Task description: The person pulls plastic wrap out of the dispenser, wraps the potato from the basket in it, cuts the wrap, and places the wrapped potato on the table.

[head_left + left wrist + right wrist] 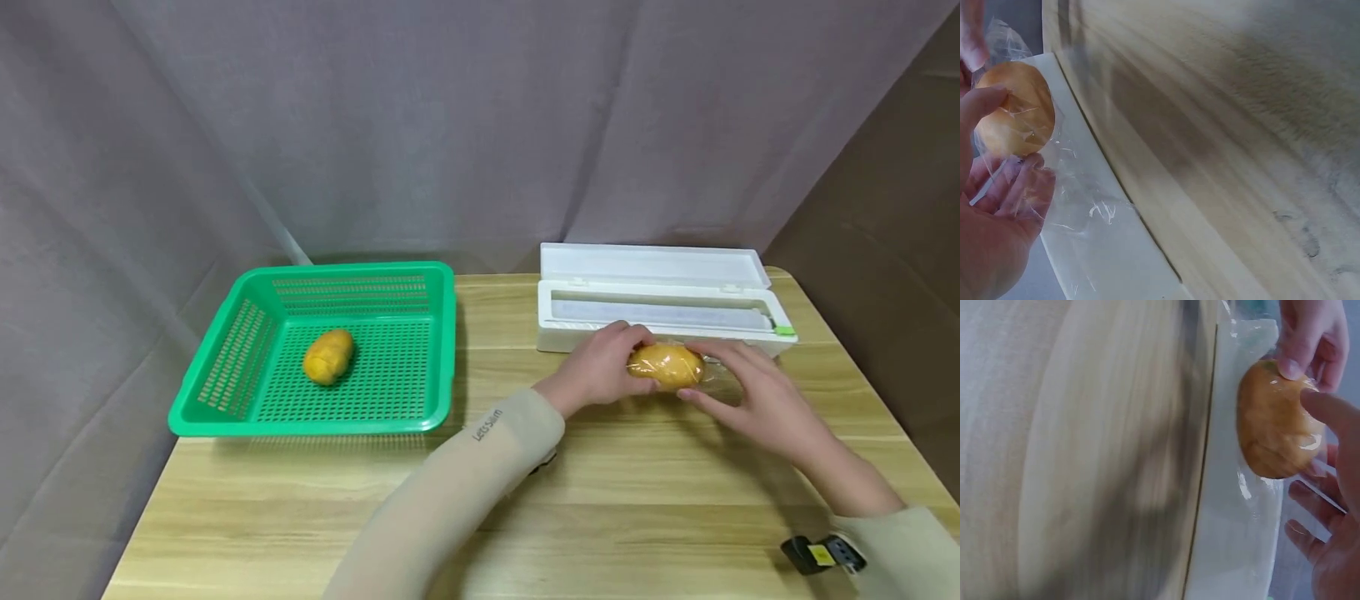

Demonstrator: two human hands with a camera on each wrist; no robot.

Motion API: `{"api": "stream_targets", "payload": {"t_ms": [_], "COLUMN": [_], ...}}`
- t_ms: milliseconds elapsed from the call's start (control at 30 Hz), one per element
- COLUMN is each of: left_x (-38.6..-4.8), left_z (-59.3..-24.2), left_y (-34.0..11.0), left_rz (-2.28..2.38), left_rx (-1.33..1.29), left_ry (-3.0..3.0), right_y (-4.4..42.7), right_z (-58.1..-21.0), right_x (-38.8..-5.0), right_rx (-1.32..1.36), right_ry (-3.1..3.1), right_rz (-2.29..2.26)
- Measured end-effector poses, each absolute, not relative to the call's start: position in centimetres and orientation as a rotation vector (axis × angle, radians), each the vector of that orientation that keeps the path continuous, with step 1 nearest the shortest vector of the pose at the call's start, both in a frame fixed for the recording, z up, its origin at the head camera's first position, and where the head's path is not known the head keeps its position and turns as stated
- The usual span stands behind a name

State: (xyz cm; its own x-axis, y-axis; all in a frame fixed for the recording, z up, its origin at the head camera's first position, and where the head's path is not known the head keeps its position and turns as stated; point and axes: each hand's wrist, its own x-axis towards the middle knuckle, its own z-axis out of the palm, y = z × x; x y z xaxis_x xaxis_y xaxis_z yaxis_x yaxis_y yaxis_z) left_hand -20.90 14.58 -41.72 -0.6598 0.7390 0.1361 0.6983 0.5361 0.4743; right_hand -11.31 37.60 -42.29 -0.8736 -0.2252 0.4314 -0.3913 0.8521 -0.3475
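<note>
A yellow-orange mango (666, 367) wrapped in clear cling film (720, 380) is held in front of the white film box. My left hand (603, 367) grips its left end, thumb and fingers around it. At the other end, my right hand (761, 408) holds the mango and its film between thumb and fingers. In the left wrist view, loose film (1094, 206) spreads past the mango (1016, 109) and over the left fingers. The right wrist view shows both thumbs on the wrapped mango (1272, 425). Parts of the fingers are hidden behind it.
The white cling film box (577, 340) stands at the table's back right, its lid (652, 265) raised and a roll (660, 314) inside. A green slotted basket (442, 358) at the left contains another mango (328, 357). Grey curtain (420, 125) hangs behind the wooden table (637, 517).
</note>
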Motion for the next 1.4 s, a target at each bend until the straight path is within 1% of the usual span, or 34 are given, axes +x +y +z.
{"api": "stream_targets", "payload": {"t_ms": [400,900,1400], "left_x": [-21.5,-21.0,-20.9], "left_z": [-41.3,-40.1,-38.4], "left_y": [14.7,15.1,15.4], "left_rz": [0.938,0.883,0.795], "left_rx": [1.125,0.944,0.863], "left_ry": [2.618,2.731,2.768], "right_y": [37.1,37.3,37.3], "right_z": [-42.8,-43.4,-41.9], "right_x": [-12.0,-14.1,-14.8], "right_rx": [0.491,0.584,0.521], "right_ry": [-2.596,-2.555,-2.707], "right_rz": [0.613,0.536,0.529]}}
